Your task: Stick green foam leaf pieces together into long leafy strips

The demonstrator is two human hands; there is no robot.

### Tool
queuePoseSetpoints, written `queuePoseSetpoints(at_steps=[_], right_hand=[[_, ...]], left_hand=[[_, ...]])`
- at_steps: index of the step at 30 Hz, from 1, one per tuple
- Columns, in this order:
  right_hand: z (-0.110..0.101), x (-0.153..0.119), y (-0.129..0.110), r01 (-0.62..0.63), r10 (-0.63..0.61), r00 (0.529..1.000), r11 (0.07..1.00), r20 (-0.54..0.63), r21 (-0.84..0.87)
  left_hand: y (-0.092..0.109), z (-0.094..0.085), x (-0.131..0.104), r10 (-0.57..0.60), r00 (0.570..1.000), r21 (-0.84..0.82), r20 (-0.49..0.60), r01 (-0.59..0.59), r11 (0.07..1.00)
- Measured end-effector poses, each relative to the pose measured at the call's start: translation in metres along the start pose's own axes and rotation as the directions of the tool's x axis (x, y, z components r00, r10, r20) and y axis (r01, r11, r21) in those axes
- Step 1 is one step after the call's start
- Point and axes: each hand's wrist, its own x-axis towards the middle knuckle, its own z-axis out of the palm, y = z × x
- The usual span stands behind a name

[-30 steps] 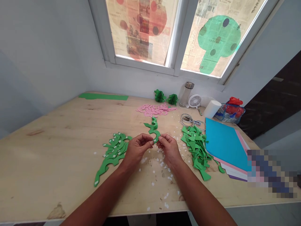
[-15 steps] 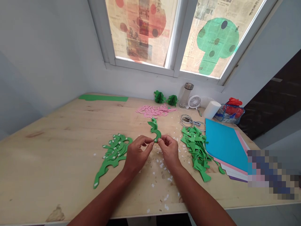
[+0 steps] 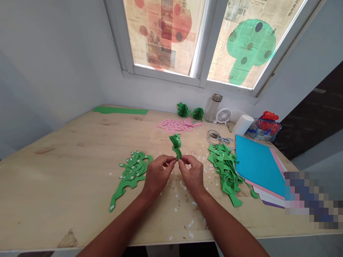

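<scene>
A layered green paper cutout [image 3: 176,143] with wavy edges stands up between my hands over the middle of the table. My left hand [image 3: 158,174] pinches its lower end between thumb and finger. From the other side, my right hand [image 3: 193,173] pinches the same end, fingertips almost touching the left ones. Left of my left hand lies a spread of green curved cutouts [image 3: 134,167], several bearing small white squares. Right of my right hand is a heap of green paper scraps [image 3: 227,175]. Small white bits [image 3: 176,210] are scattered beneath and between my forearms.
Pink cutouts [image 3: 175,125] lie beyond my hands, with two green folded-paper shapes [image 3: 183,110] behind. A glass bottle [image 3: 213,107], a small fan [image 3: 223,115], scissors [image 3: 214,136], a white roll [image 3: 243,124], a basket [image 3: 264,128] and coloured sheets [image 3: 259,164] occupy the right side.
The green cutout has turned from showing its flat face to showing its layered edges. Both hands keep their pinch at its lower end. The camera view has shifted slightly.
</scene>
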Motion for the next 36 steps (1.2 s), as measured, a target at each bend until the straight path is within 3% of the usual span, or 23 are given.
queuePoseSetpoints(at_steps=[12, 22, 28, 36], right_hand=[[0.0005, -0.0012, -0.0005, 0.042, -0.042, 0.999, 0.999, 0.001, -0.018], [0.0003, 0.0008, 0.0011, -0.020, 0.019, 1.000, 0.999, 0.016, 0.029], [0.0002, 0.0008, -0.0002, -0.057, 0.057, 0.998, 0.996, 0.010, 0.066], [-0.0016, 0.0017, -0.0040, -0.142, 0.141, 0.990, 0.986, 0.012, 0.087]], left_hand=[[-0.0020, -0.0006, 0.0016, -0.136, 0.990, -0.123, 0.020, 0.137, 0.983], [0.0024, -0.0019, 0.0044, -0.227, 0.972, -0.232, 0.059, 0.235, 0.944], [0.0007, 0.0001, 0.0018, -0.122, 0.993, -0.081, -0.010, 0.120, 0.989], [-0.0055, 0.0034, -0.0014, 0.033, 0.999, 0.053, 0.027, -0.034, 0.998]])
